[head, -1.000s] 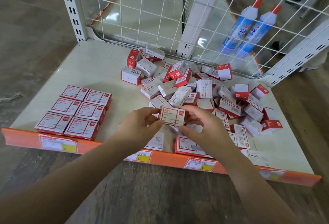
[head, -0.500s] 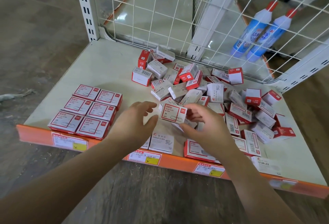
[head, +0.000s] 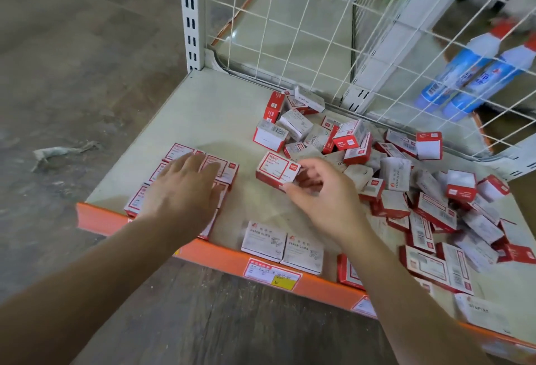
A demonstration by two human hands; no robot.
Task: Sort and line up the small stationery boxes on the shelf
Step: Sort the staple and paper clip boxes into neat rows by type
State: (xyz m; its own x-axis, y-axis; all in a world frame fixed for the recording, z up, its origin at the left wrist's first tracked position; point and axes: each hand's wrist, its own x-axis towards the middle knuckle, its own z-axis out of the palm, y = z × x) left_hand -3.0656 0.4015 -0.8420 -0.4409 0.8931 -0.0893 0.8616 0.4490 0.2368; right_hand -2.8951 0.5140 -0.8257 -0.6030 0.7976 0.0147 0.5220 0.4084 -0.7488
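Note:
My right hand (head: 322,193) grips a small red and white box (head: 277,168) above the shelf, label up. My left hand (head: 182,190) lies flat with fingers apart over the lined-up group of red boxes (head: 229,168) at the shelf's front left, hiding most of them. A loose heap of red and white boxes (head: 394,173) covers the right half of the shelf. Two pale paper clip boxes (head: 282,244) sit side by side at the front edge.
The beige shelf (head: 203,115) has an orange front rail (head: 220,257) with price labels. A white wire grid (head: 290,25) forms the back. Two blue and white bottles (head: 475,74) lie behind the grid at right. Grey floor lies to the left.
My left hand has let go of the box and moved left onto the lined-up boxes. My right hand now holds the box alone and has carried it left, and the camera has swung left.

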